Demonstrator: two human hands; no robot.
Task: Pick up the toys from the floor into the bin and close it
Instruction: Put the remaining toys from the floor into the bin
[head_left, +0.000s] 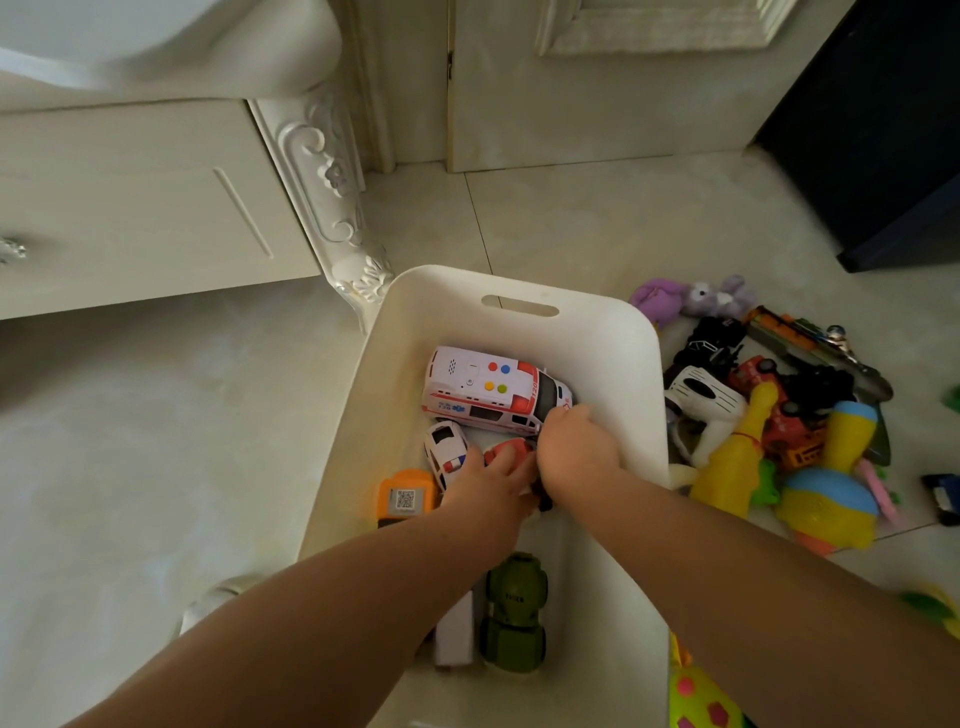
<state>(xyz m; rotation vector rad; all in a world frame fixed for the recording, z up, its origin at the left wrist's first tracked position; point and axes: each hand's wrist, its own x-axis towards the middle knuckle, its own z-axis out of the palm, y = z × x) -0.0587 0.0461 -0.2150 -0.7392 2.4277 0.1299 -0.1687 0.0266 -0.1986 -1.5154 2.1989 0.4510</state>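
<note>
Both hands are down inside the white bin (519, 306), meeting over a small red car (506, 451) beside the ambulance (488, 389). Left hand (488, 480) fingers rest on the red car; right hand (576, 449) fingers curl downward, and I can't tell what they hold. Most toys (779, 415) lie piled on the floor right of the bin. Risk: stacking loosely around the bulky ambulance leaves too little room, so the lid won't shut.

floor (156, 415): pale tiles | cabinet (130, 208): cream, carved | door (597, 104): cream
</note>
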